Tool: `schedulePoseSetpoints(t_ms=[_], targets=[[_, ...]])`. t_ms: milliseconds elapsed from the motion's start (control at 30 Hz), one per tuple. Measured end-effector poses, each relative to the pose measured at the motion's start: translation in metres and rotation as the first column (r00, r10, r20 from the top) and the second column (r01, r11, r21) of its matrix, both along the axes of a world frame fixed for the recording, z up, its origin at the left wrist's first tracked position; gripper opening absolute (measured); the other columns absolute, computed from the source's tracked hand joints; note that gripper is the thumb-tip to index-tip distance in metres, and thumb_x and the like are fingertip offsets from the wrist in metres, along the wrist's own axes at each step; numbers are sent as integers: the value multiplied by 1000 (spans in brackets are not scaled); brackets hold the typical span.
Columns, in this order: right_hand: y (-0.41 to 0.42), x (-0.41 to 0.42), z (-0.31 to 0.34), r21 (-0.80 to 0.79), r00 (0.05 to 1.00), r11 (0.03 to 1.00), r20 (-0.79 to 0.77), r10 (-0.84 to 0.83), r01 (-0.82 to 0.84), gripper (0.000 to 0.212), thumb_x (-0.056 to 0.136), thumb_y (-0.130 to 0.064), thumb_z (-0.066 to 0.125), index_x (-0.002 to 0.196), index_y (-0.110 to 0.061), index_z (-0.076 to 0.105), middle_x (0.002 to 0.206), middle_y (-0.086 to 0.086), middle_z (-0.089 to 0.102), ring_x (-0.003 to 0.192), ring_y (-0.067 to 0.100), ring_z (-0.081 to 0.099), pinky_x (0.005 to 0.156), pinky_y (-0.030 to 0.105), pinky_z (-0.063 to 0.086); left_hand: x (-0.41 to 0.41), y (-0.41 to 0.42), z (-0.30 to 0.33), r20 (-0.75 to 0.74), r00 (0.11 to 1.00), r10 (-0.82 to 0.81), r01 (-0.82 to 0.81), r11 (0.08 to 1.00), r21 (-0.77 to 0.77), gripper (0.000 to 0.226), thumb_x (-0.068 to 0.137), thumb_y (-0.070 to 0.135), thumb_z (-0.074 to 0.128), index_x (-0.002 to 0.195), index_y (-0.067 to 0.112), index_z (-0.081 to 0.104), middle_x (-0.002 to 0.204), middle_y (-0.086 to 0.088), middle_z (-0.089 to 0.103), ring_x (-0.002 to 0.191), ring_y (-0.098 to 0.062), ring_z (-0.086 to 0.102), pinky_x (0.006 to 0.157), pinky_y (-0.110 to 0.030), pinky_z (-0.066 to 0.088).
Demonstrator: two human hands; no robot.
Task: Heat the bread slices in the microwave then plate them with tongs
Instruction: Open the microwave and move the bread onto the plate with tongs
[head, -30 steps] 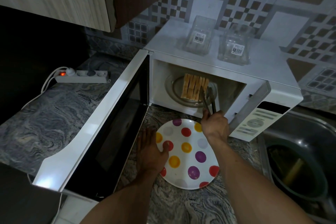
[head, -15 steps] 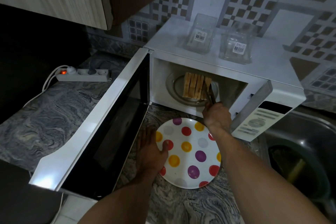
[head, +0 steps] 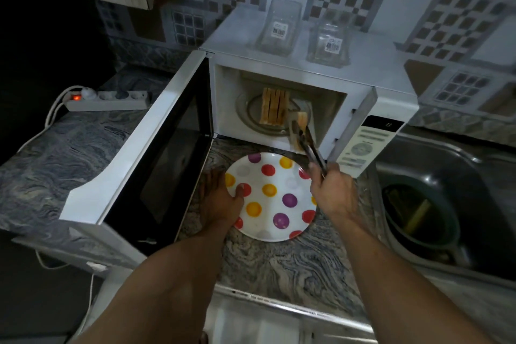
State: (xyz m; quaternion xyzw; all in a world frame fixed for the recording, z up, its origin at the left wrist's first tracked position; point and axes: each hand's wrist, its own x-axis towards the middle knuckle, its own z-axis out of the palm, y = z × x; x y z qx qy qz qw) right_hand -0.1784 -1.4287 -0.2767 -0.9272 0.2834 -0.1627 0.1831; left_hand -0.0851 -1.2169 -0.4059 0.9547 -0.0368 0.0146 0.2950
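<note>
At the open microwave [head: 312,84], your right hand [head: 333,193] grips tongs [head: 308,145] pinching one bread slice [head: 300,131] above the polka-dot plate [head: 275,229]; your left hand [head: 220,201] rests flat, thumb on its rim. Remaining slices [head: 273,106] stand on the turntable.

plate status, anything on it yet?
Empty. The polka-dot plate shows only its dots. The slice held in the tongs is at the microwave opening, above the plate's far edge.
</note>
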Motion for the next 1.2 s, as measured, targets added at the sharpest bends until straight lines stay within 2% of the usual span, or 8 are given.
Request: schedulePoseSetpoints(t_ms=[167, 300, 500, 600, 767, 900, 1067, 1200], targets=[[3, -60, -22, 18, 999, 1000, -52, -4, 5, 49, 99, -48, 48, 110, -1, 58, 88, 27, 67, 82, 45, 66, 66, 42, 51, -1, 2, 1, 10, 1000, -27, 27, 1000, 16, 71, 88, 53, 53, 148, 22, 33, 154, -6, 35, 143, -28, 28, 119, -44, 20], [9, -90, -31, 21, 993, 1000, -120, -15, 18, 51, 99, -53, 44, 110, -5, 56, 84, 21, 68, 78, 41, 67, 63, 40, 52, 0, 3, -1, -4, 1000, -27, 27, 1000, -10, 71, 89, 52, 53, 149, 20, 32, 156, -8, 33, 143, -29, 28, 119, -45, 20], [18, -110, -37, -17, 969, 999, -245, 25, -30, 45, 102, -50, 40, 111, -8, 55, 71, 2, 52, 65, 24, 56, 60, 27, 38, -4, 3, 4, 43, 998, -36, 37, 999, -26, 68, 89, 49, 55, 147, 19, 34, 152, -8, 37, 141, -29, 30, 119, -44, 19], [23, -112, -41, -23, 970, 998, -239, 46, -53, 43, 101, -50, 40, 107, -9, 53, 72, 4, 57, 73, 30, 67, 60, 29, 42, -2, 4, 4, 47, 998, -46, 46, 999, 2, 68, 89, 50, 52, 147, 21, 33, 154, -7, 34, 144, -26, 27, 121, -40, 13], [31, -113, -43, -34, 971, 998, -234, 49, -59, 46, 100, -52, 40, 110, -8, 51, 85, 14, 67, 80, 35, 69, 72, 39, 53, -5, 3, 6, 67, 997, -37, 37, 999, -10, 70, 89, 48, 56, 147, 15, 35, 153, -11, 37, 143, -27, 28, 121, -39, 12], [27, -113, -43, -11, 978, 999, -203, 46, -49, 51, 100, -53, 42, 117, -6, 51, 86, 15, 67, 79, 35, 68, 67, 35, 49, -5, 3, 6, 54, 998, -37, 38, 999, -13, 71, 88, 49, 56, 147, 14, 36, 152, -11, 37, 143, -28, 28, 121, -41, 14], [15, -96, -27, 29, 987, 1000, -161, 4, 1, 54, 99, -58, 40, 119, -9, 50, 80, 7, 60, 76, 31, 66, 67, 33, 51, -5, 4, 7, 54, 997, -47, 47, 999, 0, 69, 88, 49, 54, 146, 16, 36, 152, -9, 36, 143, -27, 28, 120, -40, 14], [7, -60, -9, 21, 998, 999, -42, -44, 45, 51, 99, -52, 46, 113, -4, 54, 84, 20, 66, 79, 40, 68, 65, 37, 53, -5, 4, 6, 84, 996, -30, 30, 1000, 0, 74, 82, 52, 49, 143, 12, 41, 148, -12, 43, 139, -30, 35, 119, -42, 20]])
